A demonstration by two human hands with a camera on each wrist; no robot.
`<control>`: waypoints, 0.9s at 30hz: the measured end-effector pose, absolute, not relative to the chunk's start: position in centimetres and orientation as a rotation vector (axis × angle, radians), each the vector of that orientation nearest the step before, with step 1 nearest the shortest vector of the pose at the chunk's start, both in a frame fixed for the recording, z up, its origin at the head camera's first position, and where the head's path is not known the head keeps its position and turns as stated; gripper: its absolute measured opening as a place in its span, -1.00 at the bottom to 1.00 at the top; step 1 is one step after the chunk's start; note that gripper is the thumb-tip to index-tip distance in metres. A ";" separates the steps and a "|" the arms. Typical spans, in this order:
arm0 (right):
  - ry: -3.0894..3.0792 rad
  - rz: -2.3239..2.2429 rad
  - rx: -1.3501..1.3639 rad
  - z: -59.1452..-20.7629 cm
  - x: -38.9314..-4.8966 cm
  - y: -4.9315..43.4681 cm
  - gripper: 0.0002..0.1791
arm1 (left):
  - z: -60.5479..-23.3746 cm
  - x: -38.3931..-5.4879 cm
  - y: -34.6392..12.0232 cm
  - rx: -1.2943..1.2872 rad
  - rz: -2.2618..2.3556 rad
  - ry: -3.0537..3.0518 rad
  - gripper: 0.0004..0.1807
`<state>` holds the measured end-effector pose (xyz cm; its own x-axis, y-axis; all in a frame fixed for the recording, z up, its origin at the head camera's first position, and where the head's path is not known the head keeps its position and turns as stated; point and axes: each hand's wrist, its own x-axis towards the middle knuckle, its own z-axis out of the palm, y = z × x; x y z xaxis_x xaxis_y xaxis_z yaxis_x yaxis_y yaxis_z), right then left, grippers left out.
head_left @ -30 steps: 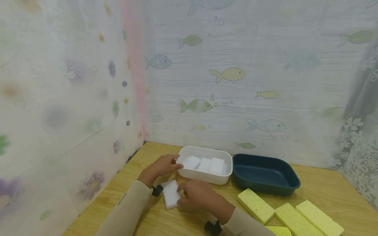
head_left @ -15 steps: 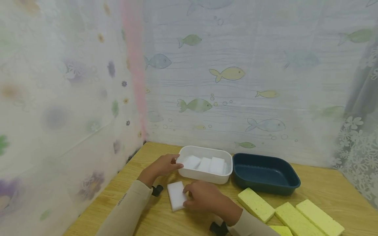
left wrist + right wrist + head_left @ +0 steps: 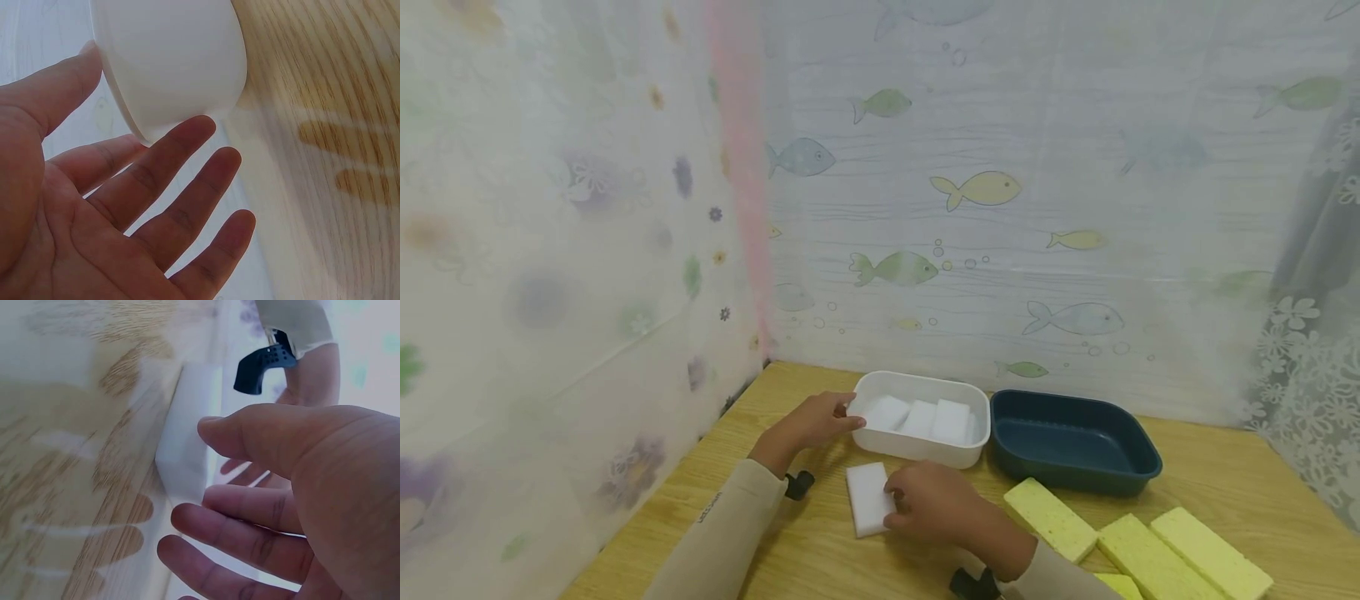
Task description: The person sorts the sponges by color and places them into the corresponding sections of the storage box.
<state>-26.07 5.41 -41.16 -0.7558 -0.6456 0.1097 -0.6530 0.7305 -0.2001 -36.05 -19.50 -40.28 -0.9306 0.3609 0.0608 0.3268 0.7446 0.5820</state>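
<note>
Rightward along the table [image 3: 820,558] go the white sponge [image 3: 867,500] and the right hand [image 3: 936,504], whose thumb and index finger pinch the sponge's right side, the wrist slanting in from the lower right, the other fingers loosely bent. That sponge now sits just in front of the white tub [image 3: 917,450]. Well apart from it, the left hand [image 3: 815,419] stays in place, thumb and index fingertip touching the tub's left end, the remaining fingers spread and nearly straight.
</note>
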 end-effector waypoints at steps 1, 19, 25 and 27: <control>-2.896 0.359 1.084 -41.2 -26.1 5.6 -0.60 | -40.3 -36.0 -19.5 0.556 0.947 2.880 -0.34; -2.863 0.450 1.123 -40.5 -25.8 6.3 -0.67 | -40.2 -36.2 -19.6 0.545 0.970 2.863 -0.27; -2.780 0.511 1.159 -40.0 -26.0 6.7 -0.79 | -40.1 -36.1 -19.5 0.535 0.969 2.865 -0.28; -2.769 0.536 1.154 -39.9 -26.0 6.8 -0.81 | -40.2 -36.0 -19.5 0.536 0.966 2.863 -0.32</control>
<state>-26.01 6.78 -39.86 -0.7096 -0.6700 0.2181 -0.7030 0.6524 -0.2831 -36.00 -19.47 -40.18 -0.9365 0.3482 0.0420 0.3025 0.7414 0.5990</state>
